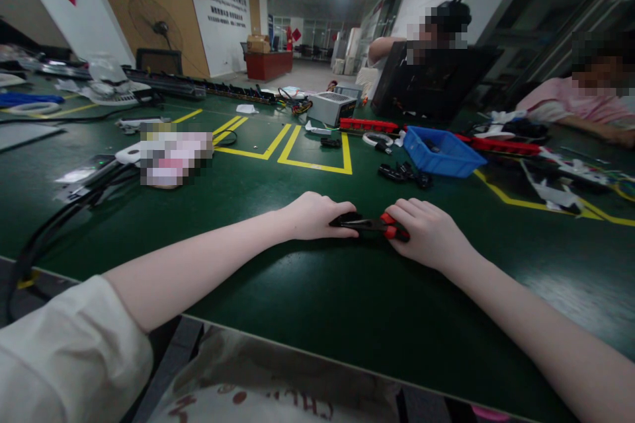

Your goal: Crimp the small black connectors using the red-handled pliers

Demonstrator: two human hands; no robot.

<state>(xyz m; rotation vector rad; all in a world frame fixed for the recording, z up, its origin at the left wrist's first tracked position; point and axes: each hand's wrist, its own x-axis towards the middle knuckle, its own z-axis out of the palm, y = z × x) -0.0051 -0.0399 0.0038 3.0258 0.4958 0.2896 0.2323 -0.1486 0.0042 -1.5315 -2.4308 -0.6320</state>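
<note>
Just above the green table (pixel 297 291), my right hand (pixel 426 231) is wrapped round the red and black handles of a pair of pliers (pixel 370 225). The jaws point left and meet a small black part (pixel 346 219). My left hand (pixel 317 217) pinches that black part between thumb and fingers. What kind of part it is I cannot make out, as the fingers cover much of it. Beyond my right hand lie several black pieces (pixel 404 174), close to a blue plastic bin (pixel 441 152).
A grey power supply box (pixel 332 108) stands at the back. Red strips (pixel 370 125) lie near it. To the left are a phone (pixel 176 158) and black cables (pixel 74 211). Two people sit across the table, one behind a black computer case (pixel 426 82). Yellow tape (pixel 315 164) marks the tabletop.
</note>
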